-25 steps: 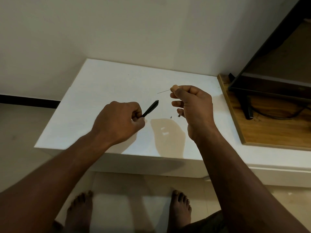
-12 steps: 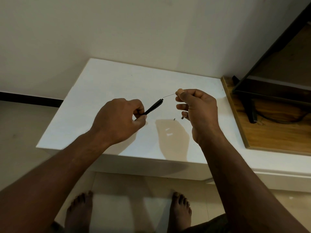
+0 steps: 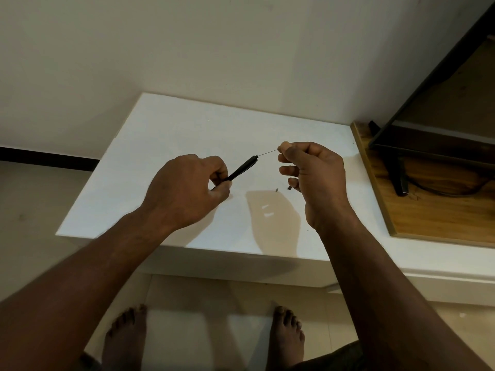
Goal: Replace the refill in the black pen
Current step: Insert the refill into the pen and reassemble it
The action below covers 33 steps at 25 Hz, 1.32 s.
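My left hand (image 3: 187, 188) grips the black pen (image 3: 241, 168) by its lower part, the open end pointing up and to the right. A thin refill (image 3: 267, 152) is pinched between the thumb and forefinger of my right hand (image 3: 313, 178). The refill's free end touches the pen's open end, and its other end is hidden in my fingers. Both hands hover above the white table (image 3: 160, 145). Two tiny dark pen parts (image 3: 276, 189) lie on the table just under my right hand.
A wall runs behind the table. At the right stands a wooden board (image 3: 439, 212) bearing a dark screen (image 3: 434, 124), its stand and a cable. My bare feet (image 3: 126, 336) are on the tiled floor below the table's front edge.
The refill's free end has closed the gap to the pen and now meets its open end. Both hands have shifted slightly to the right.
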Tool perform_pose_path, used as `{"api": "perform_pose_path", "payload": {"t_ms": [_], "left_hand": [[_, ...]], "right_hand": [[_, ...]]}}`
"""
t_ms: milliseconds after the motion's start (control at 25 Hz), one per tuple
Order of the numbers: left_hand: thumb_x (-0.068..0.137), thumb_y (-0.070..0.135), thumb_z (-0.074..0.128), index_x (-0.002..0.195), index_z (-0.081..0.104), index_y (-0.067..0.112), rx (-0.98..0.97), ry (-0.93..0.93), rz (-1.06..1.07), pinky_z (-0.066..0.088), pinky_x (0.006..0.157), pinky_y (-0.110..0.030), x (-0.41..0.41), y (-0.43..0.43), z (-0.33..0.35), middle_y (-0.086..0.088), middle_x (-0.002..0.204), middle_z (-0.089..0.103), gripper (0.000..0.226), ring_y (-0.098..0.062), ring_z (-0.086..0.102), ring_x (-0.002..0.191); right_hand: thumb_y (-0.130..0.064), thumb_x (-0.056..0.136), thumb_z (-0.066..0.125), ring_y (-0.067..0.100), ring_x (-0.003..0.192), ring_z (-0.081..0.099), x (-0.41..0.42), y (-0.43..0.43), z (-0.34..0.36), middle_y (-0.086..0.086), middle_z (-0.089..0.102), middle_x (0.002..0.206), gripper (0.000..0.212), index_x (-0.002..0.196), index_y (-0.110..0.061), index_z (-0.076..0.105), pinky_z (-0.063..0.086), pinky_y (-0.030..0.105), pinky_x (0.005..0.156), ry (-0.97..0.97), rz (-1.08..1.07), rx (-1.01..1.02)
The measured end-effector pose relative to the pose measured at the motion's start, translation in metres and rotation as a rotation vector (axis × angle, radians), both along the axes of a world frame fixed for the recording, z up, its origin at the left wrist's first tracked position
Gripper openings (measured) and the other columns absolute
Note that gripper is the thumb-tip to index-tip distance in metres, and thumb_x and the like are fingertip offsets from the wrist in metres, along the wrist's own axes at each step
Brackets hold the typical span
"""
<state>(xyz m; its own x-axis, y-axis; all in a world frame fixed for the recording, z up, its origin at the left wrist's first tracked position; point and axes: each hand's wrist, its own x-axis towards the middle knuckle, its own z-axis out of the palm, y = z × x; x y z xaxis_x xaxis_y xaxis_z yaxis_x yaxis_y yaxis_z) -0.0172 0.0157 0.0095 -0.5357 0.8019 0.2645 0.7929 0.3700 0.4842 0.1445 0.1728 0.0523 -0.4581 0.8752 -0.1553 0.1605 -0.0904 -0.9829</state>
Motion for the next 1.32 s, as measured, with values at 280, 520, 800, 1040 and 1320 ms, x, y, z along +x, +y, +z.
{"api": "perform_pose_path", "payload": {"t_ms": [280, 520, 800, 1040, 1320], "left_hand": [[0.089, 0.047, 0.068, 0.091, 0.066, 0.036, 0.002, 0.011, -0.010, 0.039, 0.059, -0.028, -0.001, 0.000, 0.001, 0.025, 0.073, 0.059, 0.010, 0.000, 0.052, 0.067], [0.089, 0.048, 0.067, 0.090, 0.065, 0.038, 0.005, 0.014, -0.017, 0.044, 0.060, -0.030, 0.001, -0.001, 0.002, 0.024, 0.077, 0.064, 0.010, 0.000, 0.053, 0.068], [0.091, 0.045, 0.071, 0.094, 0.069, 0.034, 0.070, -0.133, -0.057, 0.051, 0.066, -0.027, 0.011, 0.002, 0.002, 0.023, 0.078, 0.067, 0.011, 0.000, 0.064, 0.073], [0.090, 0.043, 0.074, 0.089, 0.071, 0.035, 0.113, -0.289, -0.068, 0.042, 0.064, -0.009, 0.017, 0.005, 0.002, 0.024, 0.072, 0.069, 0.009, 0.005, 0.066, 0.079], [0.092, 0.041, 0.073, 0.091, 0.071, 0.033, 0.115, -0.372, -0.074, 0.039, 0.061, -0.006, 0.019, 0.006, 0.003, 0.020, 0.075, 0.072, 0.008, 0.007, 0.066, 0.078]], "right_hand": [[-0.029, 0.094, 0.077, 0.007, 0.071, 0.072, 0.000, -0.001, 0.001, -0.006, 0.080, 0.084, 0.011, 0.086, -0.021, 0.079, 0.049, 0.028, 0.067, -0.007, 0.013, -0.002], [-0.031, 0.094, 0.076, 0.003, 0.070, 0.072, -0.002, -0.005, -0.002, -0.005, 0.081, 0.087, 0.014, 0.092, -0.018, 0.080, 0.051, 0.027, 0.068, -0.044, 0.051, 0.034], [-0.031, 0.094, 0.077, 0.004, 0.070, 0.072, -0.005, -0.010, -0.003, -0.007, 0.080, 0.091, 0.013, 0.088, -0.020, 0.079, 0.050, 0.029, 0.071, -0.043, 0.050, 0.229], [-0.031, 0.093, 0.078, 0.006, 0.071, 0.073, -0.006, -0.013, -0.003, -0.008, 0.080, 0.088, 0.009, 0.089, -0.024, 0.080, 0.050, 0.028, 0.071, -0.018, 0.082, 0.244], [-0.024, 0.094, 0.074, 0.011, 0.077, 0.073, -0.005, -0.016, 0.000, -0.005, 0.081, 0.094, 0.008, 0.095, -0.023, 0.081, 0.050, 0.026, 0.067, 0.059, 0.195, 0.206]]}}
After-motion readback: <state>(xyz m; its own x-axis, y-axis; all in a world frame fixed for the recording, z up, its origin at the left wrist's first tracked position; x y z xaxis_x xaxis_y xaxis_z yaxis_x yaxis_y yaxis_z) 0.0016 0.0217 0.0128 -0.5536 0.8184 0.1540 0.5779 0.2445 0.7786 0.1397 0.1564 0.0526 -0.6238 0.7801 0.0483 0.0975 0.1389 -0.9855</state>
